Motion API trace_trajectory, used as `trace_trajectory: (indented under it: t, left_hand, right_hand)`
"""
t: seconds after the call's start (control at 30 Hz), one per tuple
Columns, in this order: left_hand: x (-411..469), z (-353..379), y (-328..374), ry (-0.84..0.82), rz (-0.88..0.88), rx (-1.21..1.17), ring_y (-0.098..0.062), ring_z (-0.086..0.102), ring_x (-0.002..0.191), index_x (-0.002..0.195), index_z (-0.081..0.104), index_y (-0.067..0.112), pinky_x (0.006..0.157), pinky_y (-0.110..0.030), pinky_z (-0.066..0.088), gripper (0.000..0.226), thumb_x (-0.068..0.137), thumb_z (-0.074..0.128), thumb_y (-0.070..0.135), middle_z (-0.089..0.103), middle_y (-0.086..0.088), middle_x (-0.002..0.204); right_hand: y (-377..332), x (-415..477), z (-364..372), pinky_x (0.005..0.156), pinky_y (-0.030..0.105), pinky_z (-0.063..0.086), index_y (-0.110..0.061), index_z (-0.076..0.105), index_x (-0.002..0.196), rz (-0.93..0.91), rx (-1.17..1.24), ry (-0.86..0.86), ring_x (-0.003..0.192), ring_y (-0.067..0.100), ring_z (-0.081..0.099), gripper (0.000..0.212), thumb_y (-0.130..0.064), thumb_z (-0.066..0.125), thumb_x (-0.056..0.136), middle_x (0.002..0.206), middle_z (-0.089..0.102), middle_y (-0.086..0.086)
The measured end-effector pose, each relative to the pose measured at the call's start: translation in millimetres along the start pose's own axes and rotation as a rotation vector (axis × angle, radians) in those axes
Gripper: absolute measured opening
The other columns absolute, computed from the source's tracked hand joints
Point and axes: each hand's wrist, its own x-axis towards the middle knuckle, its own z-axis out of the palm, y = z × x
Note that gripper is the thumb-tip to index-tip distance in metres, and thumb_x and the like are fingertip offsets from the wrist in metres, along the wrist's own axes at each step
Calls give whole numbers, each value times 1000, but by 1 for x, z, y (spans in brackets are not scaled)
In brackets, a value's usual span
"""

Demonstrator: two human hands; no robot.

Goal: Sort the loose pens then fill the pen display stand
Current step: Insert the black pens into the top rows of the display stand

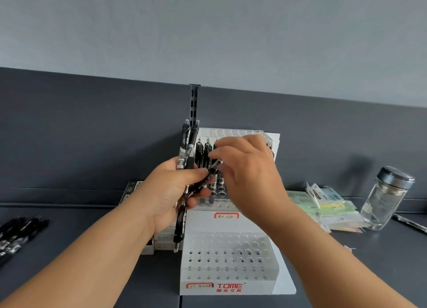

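Bundle of black pens (187, 150) gripped upright in left hand (171, 192), over the left side of the white display stand (231, 261). Right hand (247, 171) pinches the top end of one pen (209, 178), which angles out of the bundle. Standing pens (203, 148) fill part of the stand's upper tier, behind the hands. Loose pens (16, 233) lie on the grey shelf (80, 226), far left. Paper packets (328, 206) and glass jar (385, 199) sit to the right.
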Motion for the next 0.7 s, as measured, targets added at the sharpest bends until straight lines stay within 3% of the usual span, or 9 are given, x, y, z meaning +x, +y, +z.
trace_trajectory:
  t: [0.13, 0.2, 0.27, 0.4, 0.5, 0.6, 0.7]
  left_hand:
    - [1, 3, 3, -14, -8, 4, -13, 50, 46, 100, 57, 6, 35, -18, 28, 11, 89, 59, 4, 64, -12, 80]
    - [0, 4, 3, -20, -34, -17, -12, 46, 46, 104, 56, 5, 34, -17, 27, 15, 89, 60, 9, 61, -13, 84]
    - [0, 5, 2, -10, -41, -34, -10, 42, 44, 94, 56, 9, 34, -17, 26, 9, 91, 60, 16, 58, -9, 78]
    - [4, 5, 4, 72, -37, -33, -8, 35, 43, 82, 50, 13, 35, -16, 24, 27, 93, 55, 37, 51, -4, 67]
    - [5, 3, 1, 115, -60, -77, -10, 35, 43, 82, 48, 12, 35, -17, 23, 26, 96, 52, 33, 50, -4, 64]
    - [7, 0, -2, 131, -75, -108, -13, 39, 47, 81, 51, 10, 36, -19, 25, 17, 96, 46, 17, 53, -7, 65]
    - [8, -3, -3, 150, -65, -89, -14, 43, 51, 83, 52, 7, 38, -21, 27, 14, 94, 44, 11, 54, -7, 67]
  right_hand:
    - [7, -4, 2, 69, 39, 45, -23, 71, 97, -114, -79, -161, 89, 20, 50, 23, -7, 65, 82, 93, 70, -13]
    - [13, -3, 0, 67, 40, 47, -20, 71, 93, -118, -69, -196, 83, 21, 50, 15, -11, 63, 85, 84, 69, -9]
    - [15, -2, -2, 67, 38, 48, -18, 72, 93, -91, -33, -215, 80, 23, 51, 14, -14, 61, 85, 79, 69, -4]
    - [12, 2, -8, 64, 33, 40, -14, 66, 97, 138, 75, -265, 74, 19, 48, 11, -14, 56, 92, 74, 60, -3]
    - [13, 4, -11, 56, 35, 44, -15, 59, 100, 411, 357, -311, 60, 17, 49, 13, -21, 48, 98, 72, 59, 2]
    - [11, 7, -9, 75, 44, 57, -18, 58, 98, 589, 604, -314, 86, 24, 62, 22, -25, 37, 102, 92, 63, 1]
    - [9, 10, -5, 77, 37, 59, -25, 58, 95, 665, 739, -218, 95, 20, 64, 21, -19, 39, 102, 95, 61, -1]
